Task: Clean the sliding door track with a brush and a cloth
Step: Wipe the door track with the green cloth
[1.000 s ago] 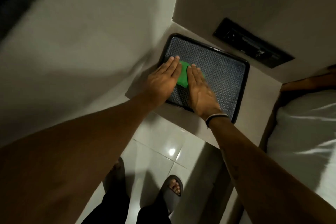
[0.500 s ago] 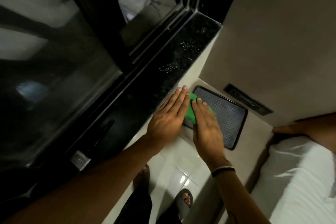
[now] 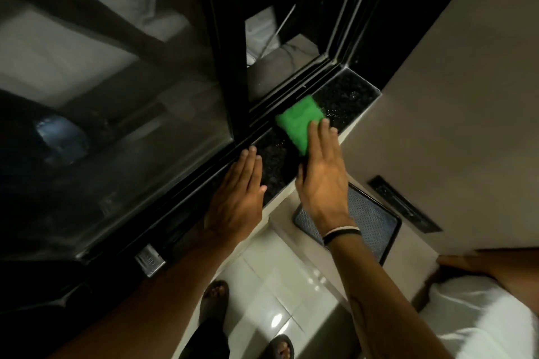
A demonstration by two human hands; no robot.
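A folded green cloth [image 3: 299, 121] lies on the black speckled stone sill [image 3: 347, 96], right beside the dark sliding door track [image 3: 280, 99]. My right hand [image 3: 322, 172] rests flat with its fingertips on the cloth's near edge, pressing it onto the sill. To the left, my left hand [image 3: 237, 201] lies flat on the sill with fingers together and holds nothing. No brush is visible.
The dark glass sliding door [image 3: 116, 96] fills the left. A black-rimmed textured tray [image 3: 376, 227] sits on a ledge below the sill, next to a beige wall [image 3: 452, 111] with a black slot [image 3: 404, 204]. White floor tiles [image 3: 280, 285], my sandalled feet and white bedding [image 3: 481, 315] lie below.
Both hands rose from the tray to the black sill. My right hand carried the green cloth up beside the track; my left hand let go of it and moved apart to the left.
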